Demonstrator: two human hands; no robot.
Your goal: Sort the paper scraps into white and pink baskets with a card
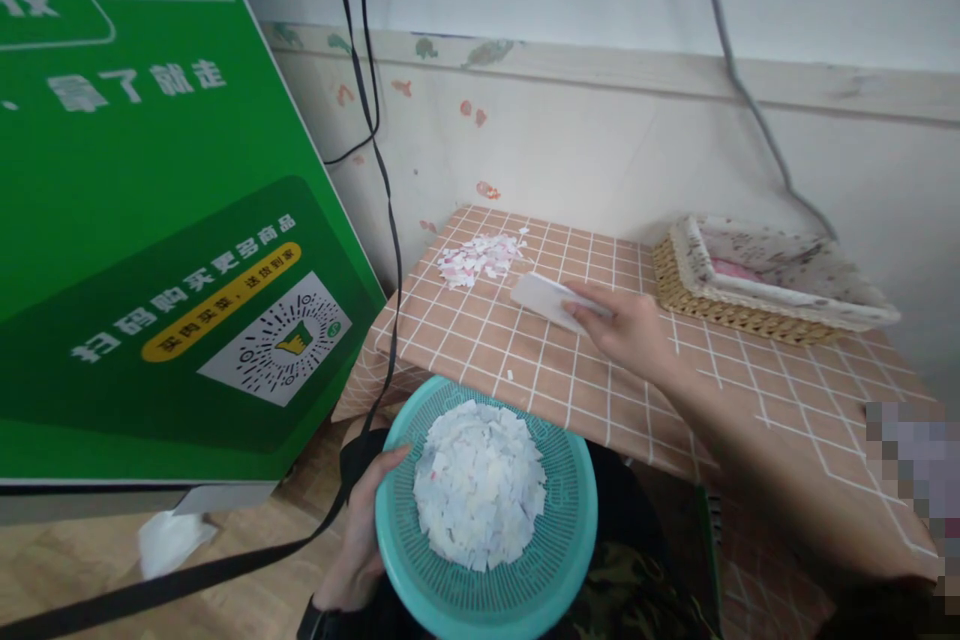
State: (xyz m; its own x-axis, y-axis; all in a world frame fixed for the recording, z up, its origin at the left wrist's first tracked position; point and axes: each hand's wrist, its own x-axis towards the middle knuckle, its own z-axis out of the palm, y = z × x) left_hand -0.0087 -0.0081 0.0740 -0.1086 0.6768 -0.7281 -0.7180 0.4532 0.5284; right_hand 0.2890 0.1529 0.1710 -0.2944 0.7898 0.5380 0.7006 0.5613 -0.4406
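My left hand (pixel 367 510) grips the left rim of a round turquoise plastic basket (pixel 574 540), its thumb over the edge. A heap of small torn white paper pieces (pixel 480 485) fills the middle of the basket, which sits at my lap below the table edge. Over the table, my right hand (pixel 619 320) is closed on a flat white card (pixel 546 300), held between thumb and fingers. Left of the card lies a loose pile of white and pinkish paper scraps (pixel 484 258). One tiny scrap (pixel 510 375) rests near the table's front edge.
A brown checked cloth covers the table (pixel 457 330). At its back right stands a cloth-lined wicker basket (pixel 750 310). A green panel (pixel 187 220) with a printed code rises on the left. A dark strap (pixel 390 250) hangs across, and a white bag (pixel 172 542) lies on the floor.
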